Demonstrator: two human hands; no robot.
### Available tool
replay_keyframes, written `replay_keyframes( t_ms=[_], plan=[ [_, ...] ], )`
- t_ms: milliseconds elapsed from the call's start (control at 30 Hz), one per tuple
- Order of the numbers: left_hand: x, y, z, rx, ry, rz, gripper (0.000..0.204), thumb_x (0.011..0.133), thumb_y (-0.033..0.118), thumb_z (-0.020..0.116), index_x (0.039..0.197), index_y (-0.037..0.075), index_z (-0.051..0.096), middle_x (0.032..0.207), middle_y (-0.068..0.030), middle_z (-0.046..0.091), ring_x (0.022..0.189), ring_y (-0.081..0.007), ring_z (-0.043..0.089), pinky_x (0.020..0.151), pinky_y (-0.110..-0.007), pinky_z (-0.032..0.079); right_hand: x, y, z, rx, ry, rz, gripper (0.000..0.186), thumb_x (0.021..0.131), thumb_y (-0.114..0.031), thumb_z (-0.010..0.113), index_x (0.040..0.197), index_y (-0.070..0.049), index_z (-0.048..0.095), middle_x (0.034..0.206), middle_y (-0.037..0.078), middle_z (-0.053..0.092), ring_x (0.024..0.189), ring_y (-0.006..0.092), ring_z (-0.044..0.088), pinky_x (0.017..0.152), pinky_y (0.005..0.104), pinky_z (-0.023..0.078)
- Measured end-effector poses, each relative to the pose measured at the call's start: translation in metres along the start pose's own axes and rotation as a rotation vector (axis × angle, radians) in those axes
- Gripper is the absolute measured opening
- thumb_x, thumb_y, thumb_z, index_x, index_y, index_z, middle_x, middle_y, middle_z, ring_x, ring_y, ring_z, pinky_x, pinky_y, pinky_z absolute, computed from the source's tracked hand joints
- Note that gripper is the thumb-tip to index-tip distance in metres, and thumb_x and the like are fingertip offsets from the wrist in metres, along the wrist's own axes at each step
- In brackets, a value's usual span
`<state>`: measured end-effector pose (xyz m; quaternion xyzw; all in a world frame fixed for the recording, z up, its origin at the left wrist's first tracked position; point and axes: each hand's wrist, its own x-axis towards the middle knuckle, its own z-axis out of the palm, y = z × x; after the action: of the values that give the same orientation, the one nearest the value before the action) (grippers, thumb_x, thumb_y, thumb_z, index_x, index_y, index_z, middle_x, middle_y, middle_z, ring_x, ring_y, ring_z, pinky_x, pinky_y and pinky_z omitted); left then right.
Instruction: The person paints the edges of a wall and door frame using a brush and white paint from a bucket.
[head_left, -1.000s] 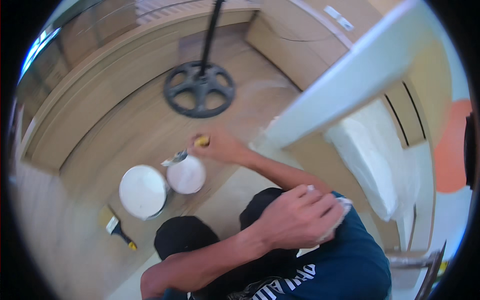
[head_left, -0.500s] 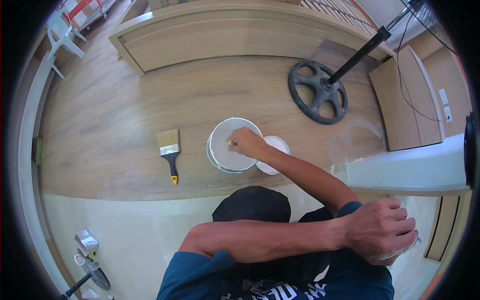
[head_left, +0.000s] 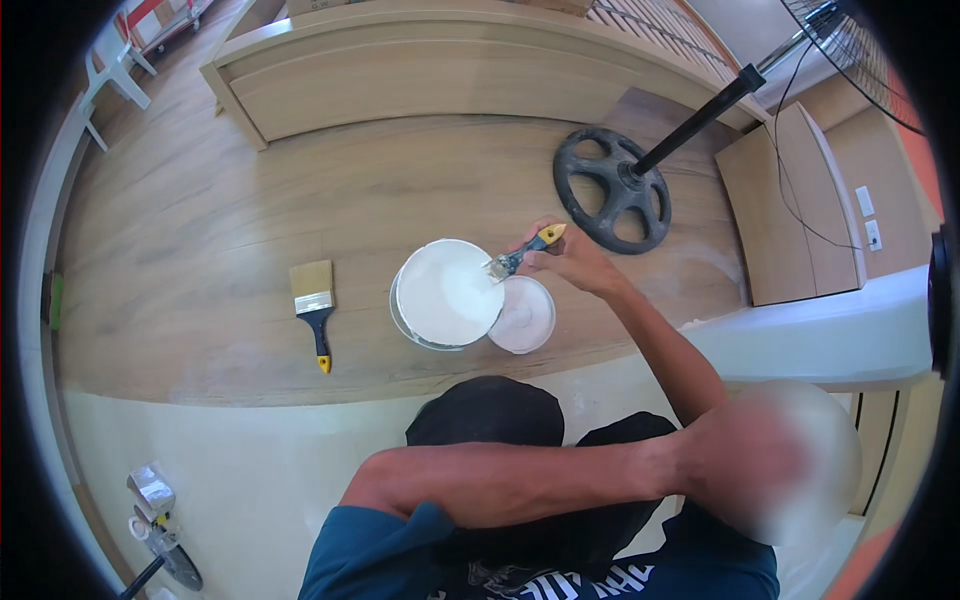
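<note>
Right hand (head_left: 575,264) grips small brush (head_left: 516,260) at bucket (head_left: 400,302), centre; left hand (head_left: 762,460), lower right, blurred: I cannot tell its hold. I judge loading; next needs a drip-free lift.

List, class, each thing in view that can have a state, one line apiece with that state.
Right hand: closed around the small brush.
Left hand: blurred, grip unclear.
Small brush: held, bristles smeared whitish.
Wide brush: lying flat, bristles tan.
White bucket: upright, open, white inside.
Smaller tub: upright; lid on or off unclear.
Stand base: resting flat.
</note>
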<state>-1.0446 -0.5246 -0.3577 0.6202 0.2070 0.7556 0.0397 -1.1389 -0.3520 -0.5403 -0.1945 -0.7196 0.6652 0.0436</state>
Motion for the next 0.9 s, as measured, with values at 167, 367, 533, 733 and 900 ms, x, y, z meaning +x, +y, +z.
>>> replay_keyframes(
  t_ms=[167, 367, 533, 733, 900],
  plan=[
    [-0.001, 0.005, 0.002, 0.021, -0.009, 0.011, 0.031, 0.066, 0.021, 0.076, 0.09, 0.005, 0.064, 0.078, -0.0052, 0.054, 0.071, -0.0234, 0.057, 0.065, -0.038, 0.042, -0.009, -0.009, -0.023, -0.057, 0.134, -0.015, 0.021, 0.095, -0.008, 0.074, 0.109, 0.0, 0.06, 0.104, 0.014, 0.075, 0.088, 0.0147, 0.073, 0.08, 0.0309, 0.062],
    [-0.003, 0.009, 0.007, 0.012, -0.072, 0.023, 0.035, 0.066, 0.022, 0.077, 0.092, 0.005, 0.064, 0.079, -0.005, 0.054, 0.071, -0.0232, 0.056, 0.066, -0.038, 0.042, -0.009, 0.001, 0.0, -0.057, 0.451, 0.097, 0.03, 0.093, -0.019, 0.08, 0.099, 0.004, 0.062, 0.081, 0.013, 0.074, 0.067, 0.0165, 0.074, 0.061, 0.0292, 0.063],
    [-0.002, 0.013, 0.003, -0.012, -0.047, 0.049, 0.026, 0.071, 0.016, 0.071, 0.092, 0.004, 0.064, 0.08, -0.005, 0.054, 0.067, -0.021, 0.053, 0.06, -0.036, 0.039, -0.013, 0.015, -0.007, -0.071, 0.615, 0.104, 0.034, 0.092, -0.024, 0.082, 0.092, 0.004, 0.062, 0.079, 0.015, 0.074, 0.066, 0.0188, 0.075, 0.057, 0.03, 0.063],
    [-0.01, 0.012, -0.01, -0.027, -0.159, 0.008, 0.029, 0.073, 0.023, 0.077, 0.093, 0.005, 0.067, 0.089, -0.0064, 0.064, 0.077, -0.022, 0.064, 0.067, -0.034, 0.049, -0.074, 0.004, -0.031, 0.145, 0.606, 0.167, 0.037, 0.098, -0.038, 0.074, 0.105, -0.004, 0.061, 0.086, 0.011, 0.073, 0.068, 0.0152, 0.073, 0.061, 0.0304, 0.063],
    [-0.009, 0.018, -0.026, -0.095, -0.398, 0.023, 0.026, 0.079, 0.028, 0.079, 0.093, 0.007, 0.074, 0.084, -0.0067, 0.071, 0.073, -0.0241, 0.071, 0.062, -0.033, 0.052, -0.183, -0.045, -0.029, 0.5, 0.711, -0.116, 0.029, 0.107, -0.034, 0.062, 0.111, -0.005, 0.067, 0.094, 0.006, 0.071, 0.074, 0.0144, 0.072, 0.071, 0.0316, 0.062]
  ],
)
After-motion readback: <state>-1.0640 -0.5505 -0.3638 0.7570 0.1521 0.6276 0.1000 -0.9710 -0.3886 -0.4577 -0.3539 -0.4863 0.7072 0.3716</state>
